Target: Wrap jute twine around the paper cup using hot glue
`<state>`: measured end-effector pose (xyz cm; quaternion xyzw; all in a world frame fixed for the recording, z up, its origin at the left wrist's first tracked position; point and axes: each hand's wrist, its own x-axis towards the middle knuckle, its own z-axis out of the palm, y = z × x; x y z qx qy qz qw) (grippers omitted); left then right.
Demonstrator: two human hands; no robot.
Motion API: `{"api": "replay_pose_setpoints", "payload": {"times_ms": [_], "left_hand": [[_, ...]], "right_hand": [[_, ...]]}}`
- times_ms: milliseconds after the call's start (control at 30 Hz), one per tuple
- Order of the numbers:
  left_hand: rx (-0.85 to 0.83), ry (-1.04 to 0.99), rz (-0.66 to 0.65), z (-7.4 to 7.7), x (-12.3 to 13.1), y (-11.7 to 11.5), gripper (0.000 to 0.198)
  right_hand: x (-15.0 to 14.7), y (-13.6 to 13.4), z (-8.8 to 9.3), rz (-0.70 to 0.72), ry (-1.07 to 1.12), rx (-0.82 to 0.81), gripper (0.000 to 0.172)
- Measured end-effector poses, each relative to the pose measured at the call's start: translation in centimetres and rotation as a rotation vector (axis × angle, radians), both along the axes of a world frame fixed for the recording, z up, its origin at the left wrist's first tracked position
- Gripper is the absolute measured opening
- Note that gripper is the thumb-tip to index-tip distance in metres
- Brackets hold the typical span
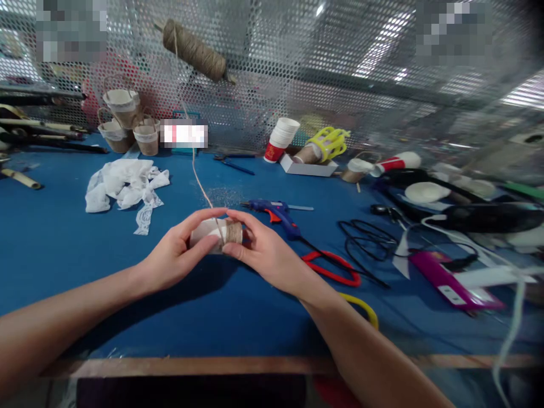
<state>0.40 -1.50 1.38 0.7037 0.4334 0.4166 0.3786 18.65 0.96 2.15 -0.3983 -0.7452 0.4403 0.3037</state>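
Between both hands a white paper cup (206, 229) lies on its side above the blue table. Brown twine (234, 232) is wound in a band around its right end. My left hand (175, 249) grips the cup's left part, thumb in front and fingers over the top. My right hand (266, 249) closes on the twine-wrapped end. From the cup a single strand of twine (196, 173) runs up to a large twine spool (194, 50) hung on a rod at the mesh panel. Just beyond my right hand lies a blue glue gun (274, 211) with a red trigger.
Twine-wrapped cups with handles (123, 107) stand at the back left, behind crumpled white lace (123, 184). Pliers (236, 163), stacked paper cups (282, 139) and a white box (308, 166) sit farther back. Rightward are scissors with red handles (334, 269), black cables and a purple power strip (454, 283).
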Motion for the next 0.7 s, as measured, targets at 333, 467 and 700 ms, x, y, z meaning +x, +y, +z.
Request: {"api": "replay_pose_setpoints", "payload": {"times_ms": [333, 467, 700], "left_hand": [[-0.042, 0.128, 0.041, -1.1, -0.1, 0.7, 0.031], [-0.045, 0.213, 0.044, -1.2, -0.2, 0.9, 0.03], [-0.025, 0.269, 0.039, -1.2, -0.4, 0.9, 0.031]], "right_hand": [[0.8, 0.9, 1.2, -0.163, -0.091, 0.101, 0.039], [2.8, 1.6, 3.7, -0.327, -0.127, 0.193, 0.034], [5.7, 4.4, 4.8, -0.535, -0.858, 0.219, 0.021]]}}
